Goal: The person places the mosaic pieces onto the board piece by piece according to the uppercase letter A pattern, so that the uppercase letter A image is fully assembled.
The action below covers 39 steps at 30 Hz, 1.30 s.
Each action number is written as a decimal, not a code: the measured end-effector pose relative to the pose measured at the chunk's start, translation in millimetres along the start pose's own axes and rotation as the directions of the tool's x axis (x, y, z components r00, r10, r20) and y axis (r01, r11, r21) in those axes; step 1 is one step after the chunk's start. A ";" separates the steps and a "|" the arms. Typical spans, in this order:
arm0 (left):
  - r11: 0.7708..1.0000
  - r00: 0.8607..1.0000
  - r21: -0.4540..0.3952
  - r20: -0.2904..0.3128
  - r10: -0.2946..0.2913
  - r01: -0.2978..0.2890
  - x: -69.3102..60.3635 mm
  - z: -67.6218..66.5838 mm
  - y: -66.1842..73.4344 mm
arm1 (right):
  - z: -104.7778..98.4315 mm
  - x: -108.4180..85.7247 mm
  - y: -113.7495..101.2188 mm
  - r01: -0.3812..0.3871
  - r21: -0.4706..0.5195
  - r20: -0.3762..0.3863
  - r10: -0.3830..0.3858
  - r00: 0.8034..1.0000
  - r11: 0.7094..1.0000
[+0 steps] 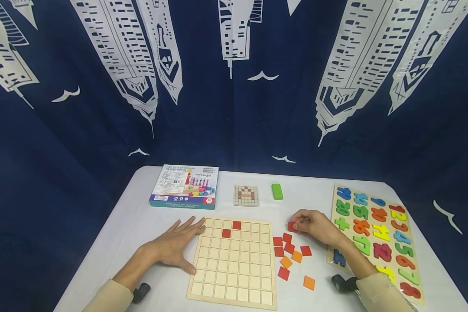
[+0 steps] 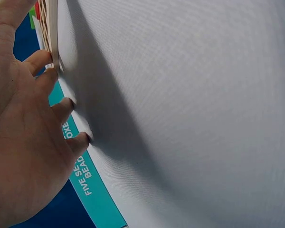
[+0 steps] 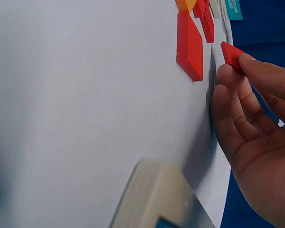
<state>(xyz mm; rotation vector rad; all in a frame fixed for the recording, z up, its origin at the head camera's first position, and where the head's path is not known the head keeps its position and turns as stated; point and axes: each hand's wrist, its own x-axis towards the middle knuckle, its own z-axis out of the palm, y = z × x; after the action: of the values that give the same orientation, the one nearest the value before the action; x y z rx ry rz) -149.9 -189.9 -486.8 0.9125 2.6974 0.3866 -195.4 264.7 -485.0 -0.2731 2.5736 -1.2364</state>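
Note:
A wooden grid board (image 1: pixel 234 268) lies on the white table, with one red tile (image 1: pixel 237 225) in its top row and another red tile (image 1: pixel 226 233) in the second row, one column to the left. My left hand (image 1: pixel 173 245) rests spread at the board's left edge, thumb and fingertips touching it; in the left wrist view the hand (image 2: pixel 31 118) hides part of the board's side. Between thumb and fingers my right hand (image 1: pixel 316 225) pinches a red tile (image 1: pixel 291 226). The right wrist view shows that tile (image 3: pixel 232 57) raised off the cloth in the hand (image 3: pixel 261 123).
Loose red tiles (image 1: pixel 283 273) and orange tiles (image 1: pixel 309 283) lie right of the board. Behind it are a boxed set (image 1: pixel 185 186), a pattern card (image 1: pixel 246 196) and a green block (image 1: pixel 277 191). A number board (image 1: pixel 374 242) sits at the right, partly beneath the right forearm.

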 end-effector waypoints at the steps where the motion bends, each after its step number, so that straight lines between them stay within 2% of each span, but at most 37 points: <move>1: 1.000 1.000 0.000 0.000 0.000 0.000 0.1 0.0 0.3 | 1.0 0.1 -1.0 0.004 0.006 0.002 -0.004 1.000 1.000; 9: 1.000 1.000 0.010 -0.006 0.004 -0.004 -0.1 1.6 -0.1 | 9.5 3.3 -10.9 0.006 0.044 0.022 -0.007 1.000 0.999; 16: 1.000 1.000 0.011 -0.001 0.004 -0.004 0.1 0.8 0.2 | 16.1 9.1 -20.7 0.005 0.025 0.040 -0.006 0.999 1.000; 22: 1.000 1.000 0.011 -0.003 0.005 -0.005 -0.1 0.5 0.2 | 23.8 12.3 -32.6 0.056 0.000 0.047 -0.056 0.997 0.998; 33: 1.000 1.000 0.007 -0.001 0.004 -0.004 0.0 -0.1 0.7 | 40.4 20.9 -53.3 0.131 0.010 0.083 -0.131 0.988 0.991; 39: 1.000 1.000 0.005 0.005 0.000 0.000 0.1 -0.8 1.0 | 49.0 17.5 -77.3 0.136 0.076 0.109 -0.144 0.984 0.988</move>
<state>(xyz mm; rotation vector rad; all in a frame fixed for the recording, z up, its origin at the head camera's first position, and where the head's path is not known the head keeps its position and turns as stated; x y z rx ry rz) -149.7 -189.2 -485.7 0.9130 2.6951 0.3774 -192.2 176.1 -456.5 -0.5037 2.4456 -1.3136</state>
